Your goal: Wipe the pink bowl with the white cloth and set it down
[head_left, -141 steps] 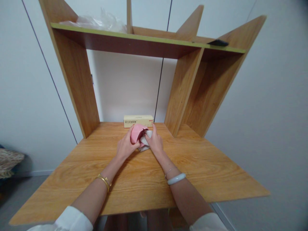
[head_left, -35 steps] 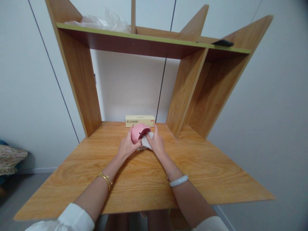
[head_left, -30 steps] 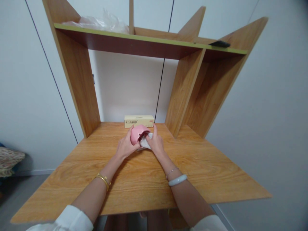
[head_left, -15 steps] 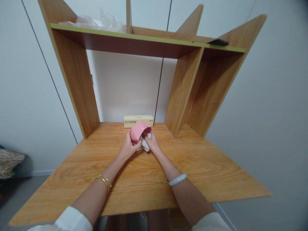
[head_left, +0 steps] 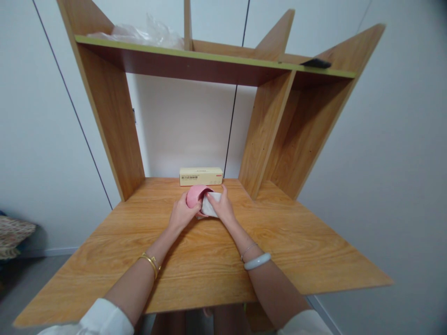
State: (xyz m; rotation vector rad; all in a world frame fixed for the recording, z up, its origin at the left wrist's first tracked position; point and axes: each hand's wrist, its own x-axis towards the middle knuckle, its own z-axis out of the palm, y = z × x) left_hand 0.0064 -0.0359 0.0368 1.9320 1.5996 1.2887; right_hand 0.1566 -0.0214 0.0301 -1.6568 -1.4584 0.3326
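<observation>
A pink bowl (head_left: 196, 193) is tipped on its side just above the desk, its opening facing right. My left hand (head_left: 182, 213) is closed round its left side, thumb at the near rim. In my right hand (head_left: 224, 208) is a folded white cloth (head_left: 210, 204), pressed at the bowl's mouth with the thumb on top. Part of the cloth hangs below the bowl. The bowl's inside is mostly hidden by cloth and fingers.
Behind the hands, a long cream cling film box (head_left: 201, 177) lies on the wooden desk (head_left: 202, 265). Wooden shelf uprights (head_left: 267, 135) flank the back. Overhead, a shelf carries a clear plastic bag (head_left: 146, 37) and a dark flat object (head_left: 316, 63).
The bowl has turned and dropped slightly, so the box behind shows fully. My right hand has shifted a little right, and more of the cloth shows at the bowl's mouth.
</observation>
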